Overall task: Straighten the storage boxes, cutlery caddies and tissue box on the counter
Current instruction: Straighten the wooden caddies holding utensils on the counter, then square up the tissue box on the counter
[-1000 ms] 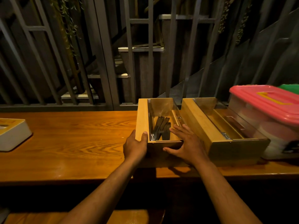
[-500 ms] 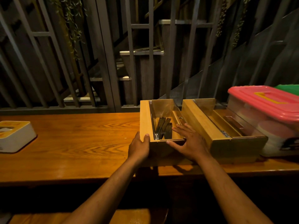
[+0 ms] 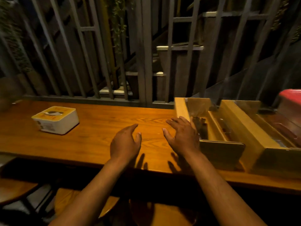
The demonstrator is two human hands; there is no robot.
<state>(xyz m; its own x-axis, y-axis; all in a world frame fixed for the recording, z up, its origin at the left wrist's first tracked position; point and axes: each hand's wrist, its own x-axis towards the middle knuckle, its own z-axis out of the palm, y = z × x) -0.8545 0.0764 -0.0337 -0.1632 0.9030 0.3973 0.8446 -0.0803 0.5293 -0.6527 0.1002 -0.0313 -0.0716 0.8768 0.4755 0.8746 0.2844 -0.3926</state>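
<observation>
— Wooden worktop (image 3: 97,144): how much of it lies bare?
— A broad stretch, from the tissue box (image 3: 55,119) at the far left across to the first caddy (image 3: 210,128) on the right. Both hands hover over that stretch, near the front edge.
— What are the hands doing?
— The left hand (image 3: 125,144) has its fingers spread and holds nothing. The right hand (image 3: 180,136) is spread too and empty, just beside the first caddy's left wall; I cannot tell whether it touches.
— And past that caddy?
— A second caddy (image 3: 254,132) sits against its right side, and a red-lidded box (image 3: 290,98) shows at the right frame edge. Dark cutlery (image 3: 202,128) lies inside the first caddy.
— What bounds the back?
— A railing (image 3: 143,62) runs along the rear edge. The tissue box sits skewed to that edge, well apart from the caddies.
</observation>
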